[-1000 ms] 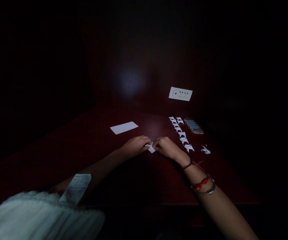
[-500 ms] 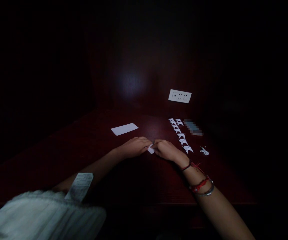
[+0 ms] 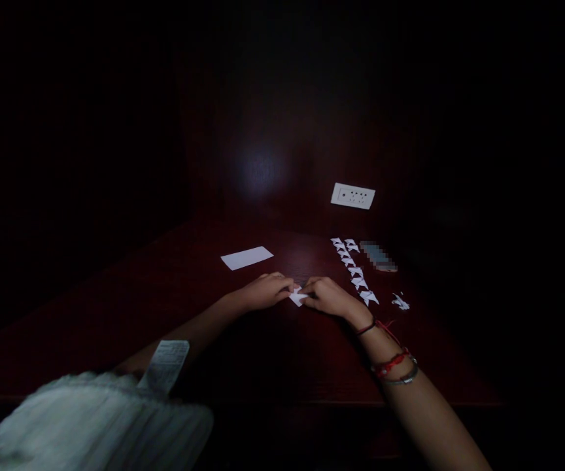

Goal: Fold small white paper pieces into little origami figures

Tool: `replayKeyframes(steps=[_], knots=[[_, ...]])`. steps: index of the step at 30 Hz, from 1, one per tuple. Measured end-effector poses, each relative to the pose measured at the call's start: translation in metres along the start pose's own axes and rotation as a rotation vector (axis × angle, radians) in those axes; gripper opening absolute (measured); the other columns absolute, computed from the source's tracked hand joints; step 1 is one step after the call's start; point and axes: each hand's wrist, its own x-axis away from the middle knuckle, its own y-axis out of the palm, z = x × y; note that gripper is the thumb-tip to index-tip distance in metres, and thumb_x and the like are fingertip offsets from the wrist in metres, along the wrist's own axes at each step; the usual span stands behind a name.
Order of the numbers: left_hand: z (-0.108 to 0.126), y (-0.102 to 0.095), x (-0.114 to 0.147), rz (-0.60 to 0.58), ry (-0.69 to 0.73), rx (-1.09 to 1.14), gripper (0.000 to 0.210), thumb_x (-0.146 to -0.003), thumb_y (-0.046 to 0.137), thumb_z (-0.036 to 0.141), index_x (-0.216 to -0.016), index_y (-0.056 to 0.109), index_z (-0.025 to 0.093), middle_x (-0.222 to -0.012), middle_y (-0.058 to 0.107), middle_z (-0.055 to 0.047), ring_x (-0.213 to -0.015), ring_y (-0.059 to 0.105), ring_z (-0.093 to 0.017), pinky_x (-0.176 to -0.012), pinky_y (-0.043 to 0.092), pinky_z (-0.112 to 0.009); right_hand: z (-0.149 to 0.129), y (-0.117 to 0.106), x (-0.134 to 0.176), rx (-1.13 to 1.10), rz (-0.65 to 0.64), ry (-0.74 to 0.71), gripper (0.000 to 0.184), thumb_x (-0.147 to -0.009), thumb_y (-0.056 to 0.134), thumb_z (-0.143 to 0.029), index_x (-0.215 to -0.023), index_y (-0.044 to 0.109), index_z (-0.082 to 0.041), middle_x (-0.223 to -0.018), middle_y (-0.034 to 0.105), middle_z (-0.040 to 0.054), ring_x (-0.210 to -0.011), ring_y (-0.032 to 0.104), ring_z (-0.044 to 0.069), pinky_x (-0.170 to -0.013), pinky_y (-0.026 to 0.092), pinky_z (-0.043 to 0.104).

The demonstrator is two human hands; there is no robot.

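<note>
Near the middle of the tabletop (image 3: 282,356), between its back and near edges, the left hand (image 3: 265,292) is pinching one side of a small folded paper (image 3: 297,298), and the right hand (image 3: 329,296) is grasping the other side, fingertips closing on it; the exact folds are too small to tell. Toward the back edge, left of centre, a flat white paper strip (image 3: 247,258) is lying apart. Right of the hands, folded paper pieces (image 3: 359,283) are forming a line running from the back edge toward the near right corner, with a phone (image 3: 378,256) and paper scraps (image 3: 401,302) lying farther right. Judging by this, the person is probably shaping or creasing the paper; the next move would be calling for steady fingers on one side while the other is pressing the fold flat.
</note>
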Motion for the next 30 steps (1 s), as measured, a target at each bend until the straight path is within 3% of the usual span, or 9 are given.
replayKeyframes(steps=[5,9,14,18,26,30], knots=[[-0.003,0.008,-0.003,0.054,-0.113,0.082,0.015,-0.074,0.042,0.024,-0.087,0.050,0.024,-0.088,0.054,0.001,-0.088,0.046,-0.016,-0.075,0.033,-0.027,0.004,0.015,-0.006,-0.068,0.142,0.097,0.018,-0.072,0.048,-0.022,-0.085,0.059,-0.016,-0.082,0.059,0.0055,-0.075,0.052,0.012,-0.067,0.035,0.021],[-0.002,0.014,-0.006,0.097,-0.179,0.145,0.017,-0.071,0.043,0.021,-0.086,0.051,0.024,-0.088,0.055,0.002,-0.088,0.047,-0.016,-0.074,0.034,-0.027,0.005,0.019,-0.010,-0.139,0.152,0.175,0.013,-0.069,0.049,-0.015,-0.078,0.059,-0.015,-0.073,0.060,0.0036,-0.067,0.053,0.010,-0.062,0.035,0.019],[-0.002,0.014,-0.007,0.150,-0.180,0.217,0.015,-0.071,0.043,0.017,-0.082,0.051,0.024,-0.084,0.057,0.003,-0.083,0.049,-0.014,-0.072,0.035,-0.024,0.005,0.018,-0.010,-0.177,0.139,0.144,0.017,-0.067,0.046,-0.008,-0.074,0.060,-0.014,-0.073,0.060,0.0030,-0.066,0.053,0.009,-0.062,0.036,0.018],[0.000,0.009,-0.006,0.172,-0.123,0.190,0.009,-0.072,0.044,0.018,-0.077,0.051,0.021,-0.076,0.056,0.003,-0.074,0.051,-0.013,-0.067,0.035,-0.022,0.006,0.017,-0.007,-0.142,0.146,0.105,0.017,-0.070,0.047,-0.014,-0.080,0.061,-0.015,-0.079,0.060,0.0043,-0.071,0.053,0.010,-0.064,0.036,0.019],[0.000,-0.014,0.002,-0.002,0.126,-0.061,0.019,-0.076,0.042,0.019,-0.090,0.054,0.024,-0.087,0.057,-0.001,-0.086,0.047,-0.016,-0.075,0.031,-0.025,0.009,0.015,-0.006,0.019,0.082,0.096,0.021,-0.074,0.045,-0.024,-0.087,0.060,-0.015,-0.082,0.058,0.0075,-0.075,0.052,0.012,-0.067,0.035,0.021],[-0.001,-0.018,0.005,-0.059,0.096,-0.109,0.025,-0.077,0.040,0.019,-0.098,0.052,0.026,-0.088,0.058,-0.001,-0.085,0.049,-0.016,-0.074,0.030,-0.026,0.010,0.014,-0.006,0.074,0.050,0.114,0.023,-0.076,0.042,-0.026,-0.083,0.059,-0.012,-0.081,0.055,0.0092,-0.076,0.051,0.012,-0.068,0.035,0.021]])
